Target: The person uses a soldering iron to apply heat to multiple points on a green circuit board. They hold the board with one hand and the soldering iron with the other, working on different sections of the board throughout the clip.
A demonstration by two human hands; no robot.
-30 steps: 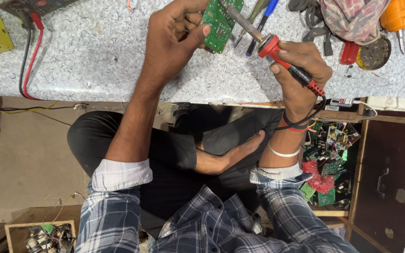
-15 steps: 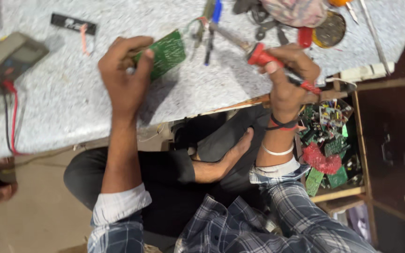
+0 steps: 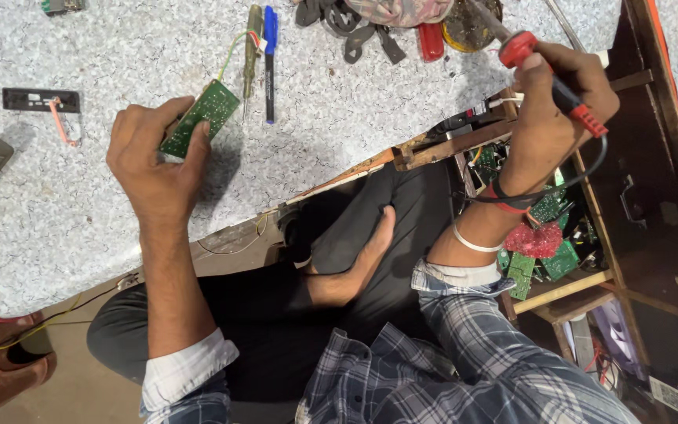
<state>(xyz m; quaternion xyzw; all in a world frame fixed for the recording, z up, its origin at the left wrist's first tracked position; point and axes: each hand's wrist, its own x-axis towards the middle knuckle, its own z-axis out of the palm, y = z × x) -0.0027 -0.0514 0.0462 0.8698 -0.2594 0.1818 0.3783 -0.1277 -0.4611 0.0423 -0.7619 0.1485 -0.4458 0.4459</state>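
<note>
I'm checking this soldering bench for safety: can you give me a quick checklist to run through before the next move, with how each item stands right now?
1. Board held firmly: ok. The left hand grips the green circuit board by its edge, above the speckled worktop.
2. Iron under control: ok. The right hand is closed around the soldering iron at its red-and-black handle.
3. Hot tip apart from the board: ok. The iron is far to the right of the board.
4. Where the tip rests: cannot tell. It points toward the round tin, but contact is unclear.
5. Cord free: not ok. The black cord loops around the right wrist.
6. Iron powered: cannot tell.
</note>
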